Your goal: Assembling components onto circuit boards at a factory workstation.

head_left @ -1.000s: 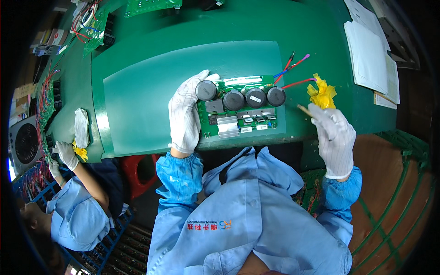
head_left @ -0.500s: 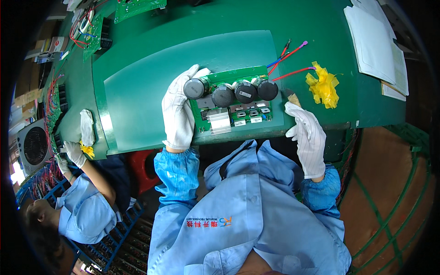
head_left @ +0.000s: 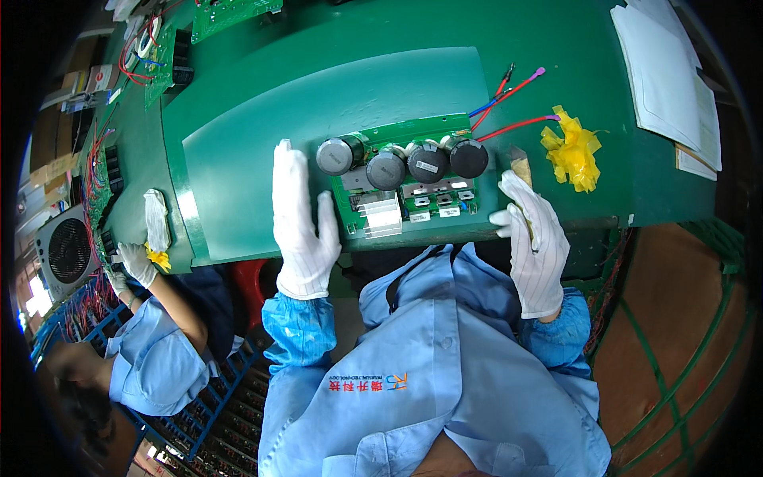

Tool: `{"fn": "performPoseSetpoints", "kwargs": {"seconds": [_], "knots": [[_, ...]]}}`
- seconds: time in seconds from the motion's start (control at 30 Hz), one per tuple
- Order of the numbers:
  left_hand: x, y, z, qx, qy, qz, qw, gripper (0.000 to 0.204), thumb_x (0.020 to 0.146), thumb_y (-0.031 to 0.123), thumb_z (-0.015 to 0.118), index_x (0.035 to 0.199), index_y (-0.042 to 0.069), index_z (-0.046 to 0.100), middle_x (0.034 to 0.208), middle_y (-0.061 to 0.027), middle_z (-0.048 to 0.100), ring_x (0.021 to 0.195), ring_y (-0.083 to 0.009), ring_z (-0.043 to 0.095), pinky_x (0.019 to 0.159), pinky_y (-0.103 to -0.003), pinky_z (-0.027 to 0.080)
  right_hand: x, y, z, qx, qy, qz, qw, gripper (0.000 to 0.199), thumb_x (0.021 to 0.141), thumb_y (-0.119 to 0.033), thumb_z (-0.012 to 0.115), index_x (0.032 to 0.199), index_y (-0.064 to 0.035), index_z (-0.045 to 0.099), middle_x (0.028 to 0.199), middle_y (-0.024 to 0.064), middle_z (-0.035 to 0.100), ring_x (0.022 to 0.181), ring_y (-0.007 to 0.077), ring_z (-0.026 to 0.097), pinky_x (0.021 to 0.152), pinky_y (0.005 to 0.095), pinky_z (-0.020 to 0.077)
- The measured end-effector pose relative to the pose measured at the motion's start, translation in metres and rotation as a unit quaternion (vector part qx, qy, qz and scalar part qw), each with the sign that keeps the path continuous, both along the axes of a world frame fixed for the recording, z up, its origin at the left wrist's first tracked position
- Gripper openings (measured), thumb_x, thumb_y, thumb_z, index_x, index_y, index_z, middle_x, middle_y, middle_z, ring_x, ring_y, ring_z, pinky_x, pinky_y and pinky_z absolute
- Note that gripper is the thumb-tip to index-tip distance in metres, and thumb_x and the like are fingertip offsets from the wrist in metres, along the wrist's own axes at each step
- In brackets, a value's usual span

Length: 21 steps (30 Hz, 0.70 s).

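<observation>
A green circuit board (head_left: 362,191) lies near the front edge of the bench, carrying several large black cylindrical capacitors (head_left: 386,169) and a silver finned heat sink (head_left: 381,215). Red and blue wires (head_left: 509,99) run from its right end. My left hand (head_left: 304,230), in a white glove, is open with fingers stretched out, just left of the board and apart from it. To the right of the board, my gloved right hand (head_left: 534,246) is closed on a slim tool with a tan, flat tip (head_left: 520,165), which looks like a small brush; the fingers cover most of it.
A translucent sheet (head_left: 238,175) lies under the board. Crumpled yellow tape (head_left: 572,151) sits to the right, with white papers (head_left: 656,79) beyond. Other circuit boards (head_left: 234,17) stand at the far left. A co-worker (head_left: 159,350) works at the left bench, near a fan (head_left: 67,248).
My left hand has let go of the board's left end and drawn back to the left, fingers straightened. The right hand stays beside the board with its tool.
</observation>
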State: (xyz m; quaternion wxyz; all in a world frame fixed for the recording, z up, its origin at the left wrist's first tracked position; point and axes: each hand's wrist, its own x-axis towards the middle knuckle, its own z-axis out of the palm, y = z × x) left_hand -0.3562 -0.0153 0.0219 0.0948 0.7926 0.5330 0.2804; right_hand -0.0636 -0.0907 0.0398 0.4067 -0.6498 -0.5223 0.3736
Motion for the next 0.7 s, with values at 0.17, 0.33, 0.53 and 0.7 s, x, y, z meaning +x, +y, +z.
{"fn": "performPoseSetpoints", "kwargs": {"seconds": [0.17, 0.33, 0.53, 0.7], "knots": [[0.000, -0.004, -0.008, -0.004, -0.003, -0.044, 0.999, 0.074, 0.086, -0.013, 0.057, 0.156, 0.005, 0.039, 0.157, -0.0285, 0.040, 0.146, -0.0507, 0.037, 0.117, -0.051, 0.038, -0.006, 0.011, -0.009, 0.055, -0.004, 0.033, 0.998, 0.037, 0.098, 0.006, 0.056, 0.134, 0.0072, 0.058, 0.133, 0.0212, 0.065, 0.112, 0.0265, 0.069, 0.094, 0.0348, 0.0567], [-0.001, -0.002, -0.010, -0.063, -0.017, -0.037, 0.997, 0.067, 0.090, -0.011, 0.056, 0.154, 0.003, 0.043, 0.156, -0.0255, 0.044, 0.145, -0.0451, 0.042, 0.117, -0.048, 0.039, -0.008, 0.014, -0.003, 0.028, 0.073, 0.012, 0.997, 0.036, 0.098, 0.005, 0.055, 0.134, 0.0076, 0.058, 0.132, 0.0213, 0.066, 0.114, 0.0255, 0.068, 0.093, 0.0345, 0.0567], [0.000, -0.001, -0.006, -0.068, -0.016, -0.035, 0.997, 0.063, 0.091, -0.009, 0.058, 0.152, 0.002, 0.046, 0.153, -0.0250, 0.048, 0.143, -0.0428, 0.046, 0.116, -0.046, 0.040, 0.013, 0.012, 0.018, 0.012, -0.033, 0.080, 0.996, 0.042, 0.102, 0.000, 0.051, 0.143, 0.0025, 0.053, 0.123, 0.0182, 0.072, 0.070, 0.0141, 0.067, 0.069, 0.0264, 0.0552], [-0.002, -0.003, -0.008, -0.058, -0.013, -0.033, 0.998, 0.060, 0.092, -0.008, 0.058, 0.150, 0.000, 0.048, 0.154, -0.0249, 0.048, 0.143, -0.0420, 0.047, 0.117, -0.045, 0.039, 0.034, 0.014, 0.049, 0.069, -0.252, 0.214, 0.941, 0.042, 0.092, -0.002, 0.062, 0.134, -0.0052, 0.062, 0.129, 0.0075, 0.070, 0.070, 0.0235, 0.067, 0.067, 0.0339, 0.0543]]}}
